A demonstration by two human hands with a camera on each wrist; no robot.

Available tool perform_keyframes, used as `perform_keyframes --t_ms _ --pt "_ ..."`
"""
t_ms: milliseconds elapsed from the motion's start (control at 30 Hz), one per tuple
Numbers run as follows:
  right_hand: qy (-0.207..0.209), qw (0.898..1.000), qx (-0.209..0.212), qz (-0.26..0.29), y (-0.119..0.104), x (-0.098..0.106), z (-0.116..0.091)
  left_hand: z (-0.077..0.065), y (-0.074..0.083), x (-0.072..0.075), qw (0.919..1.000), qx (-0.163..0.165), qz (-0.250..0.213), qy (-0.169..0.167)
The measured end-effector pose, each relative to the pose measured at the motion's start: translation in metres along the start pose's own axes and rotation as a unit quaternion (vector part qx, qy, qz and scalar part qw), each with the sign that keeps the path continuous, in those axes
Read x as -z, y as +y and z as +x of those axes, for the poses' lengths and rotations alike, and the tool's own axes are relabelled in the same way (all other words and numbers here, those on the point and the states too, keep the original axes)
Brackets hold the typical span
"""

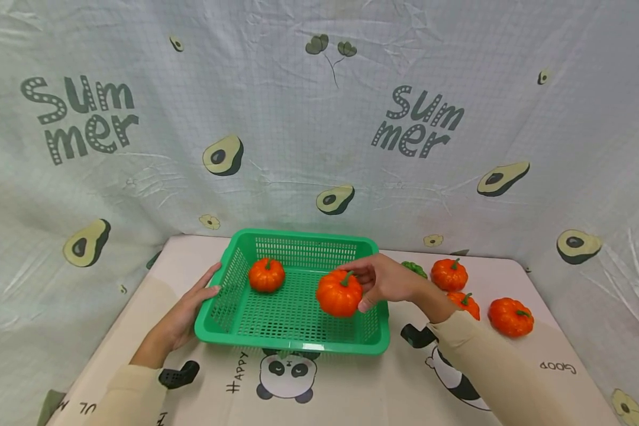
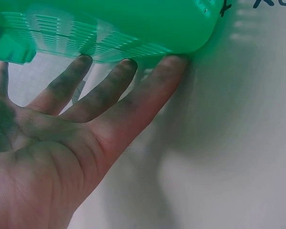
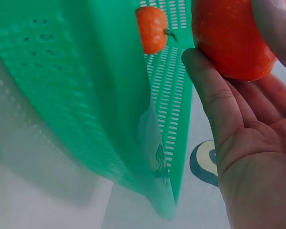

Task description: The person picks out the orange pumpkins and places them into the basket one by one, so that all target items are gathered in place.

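Observation:
A green plastic basket (image 1: 293, 342) with slotted walls stands on the table. One small orange pumpkin (image 1: 267, 276) sits in its left part. My right hand (image 1: 391, 281) grips another orange pumpkin (image 1: 339, 294) above the basket's right side, thumb and fingers around it; the right wrist view shows this held pumpkin (image 3: 231, 40) up close. At the basket's left side is my left hand (image 1: 183, 313). Its extended fingertips touch the basket's outer wall in the left wrist view, where the hand (image 2: 62, 138) has its palm showing.
Right of the basket lie more orange pumpkins (image 1: 449, 274), one partly behind my right forearm, and another pumpkin (image 1: 511, 317) farther right. A green vegetable (image 1: 415, 269) is partly hidden behind the right hand. A patterned cloth (image 1: 298, 118) hangs behind the table.

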State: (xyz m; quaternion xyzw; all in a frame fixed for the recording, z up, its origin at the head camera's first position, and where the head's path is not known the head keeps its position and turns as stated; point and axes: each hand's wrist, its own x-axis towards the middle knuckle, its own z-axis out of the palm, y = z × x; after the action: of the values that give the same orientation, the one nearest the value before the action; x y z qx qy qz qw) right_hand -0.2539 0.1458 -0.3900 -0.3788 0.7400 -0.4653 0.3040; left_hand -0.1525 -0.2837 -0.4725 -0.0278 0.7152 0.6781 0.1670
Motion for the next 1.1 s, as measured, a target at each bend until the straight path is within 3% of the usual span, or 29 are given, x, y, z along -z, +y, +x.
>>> perform_keyframes --t_ms 300,667,1100 --pt "-0.001 1.0 0.008 0.007 0.003 0.0 0.015 0.001 -0.001 0.0 1.0 0.0 -0.004 -0.002" --pt "0.025 0.999 -0.025 0.014 0.001 -0.001 0.033 0.0 -0.001 0.001 0.9999 -0.002 -0.011 -0.007" --pt "0.064 0.996 -0.056 -0.02 0.002 -0.002 0.052 0.0 0.0 0.002 1.0 0.0 -0.001 -0.002"
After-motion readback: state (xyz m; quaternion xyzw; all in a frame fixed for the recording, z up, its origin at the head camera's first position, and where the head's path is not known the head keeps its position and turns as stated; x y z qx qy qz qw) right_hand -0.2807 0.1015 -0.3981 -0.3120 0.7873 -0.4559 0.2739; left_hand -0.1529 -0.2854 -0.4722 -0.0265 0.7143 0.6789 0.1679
